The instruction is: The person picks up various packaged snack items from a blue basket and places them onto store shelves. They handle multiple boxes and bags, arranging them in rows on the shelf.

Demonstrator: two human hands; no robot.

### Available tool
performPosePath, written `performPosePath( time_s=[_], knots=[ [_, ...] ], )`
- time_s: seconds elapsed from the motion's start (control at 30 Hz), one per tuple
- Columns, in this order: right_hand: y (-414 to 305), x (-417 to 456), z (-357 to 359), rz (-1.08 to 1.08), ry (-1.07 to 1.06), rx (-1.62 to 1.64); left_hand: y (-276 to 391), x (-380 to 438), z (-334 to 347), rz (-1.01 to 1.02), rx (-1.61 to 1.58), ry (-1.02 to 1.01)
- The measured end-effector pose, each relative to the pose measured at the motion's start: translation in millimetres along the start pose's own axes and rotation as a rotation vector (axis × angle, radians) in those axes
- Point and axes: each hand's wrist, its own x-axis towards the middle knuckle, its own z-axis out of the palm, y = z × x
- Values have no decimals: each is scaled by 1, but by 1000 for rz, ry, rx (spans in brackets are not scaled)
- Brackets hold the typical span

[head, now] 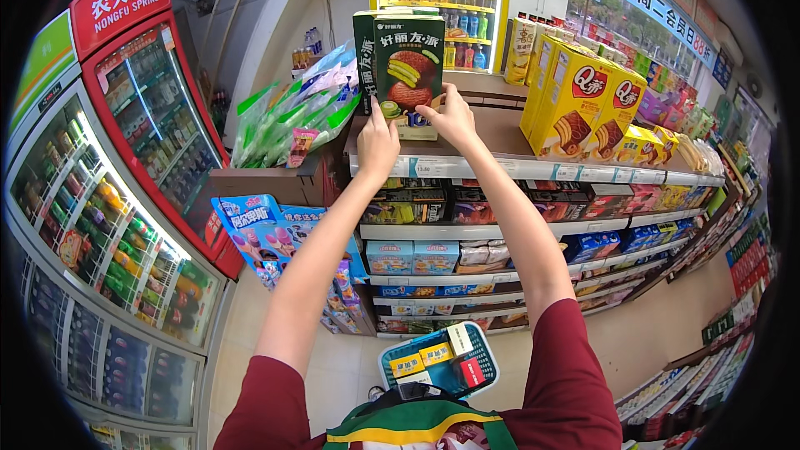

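Both my hands are at a dark green box of snack pies (409,53) that stands upright on the top shelf, beside another green box (365,69) at its left. My left hand (379,142) lies against the lower left side with its fingers on the box. My right hand (451,117) touches the lower right side, fingers spread along the edge. Below, a teal shopping basket (492,359) on the floor holds several small yellow, red and white boxes (435,354).
Large yellow snack boxes (572,97) stand to the right on the shelf. Plastic packages (300,112) lie at its left. Glass-door drink fridges (159,119) line the left side. A blue display (262,225) hangs at the shelf's end.
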Motion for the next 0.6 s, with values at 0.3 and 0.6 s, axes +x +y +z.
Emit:
performPosePath(
  time_s=[0.3, 0.6],
  knots=[
    [-16, 18, 51, -78, 130, -107, -3, -3, 20, 173, 298, 112],
    [-16, 9, 60, -179, 209, -160, 1, -6, 19, 155, 330, 104]
  ],
)
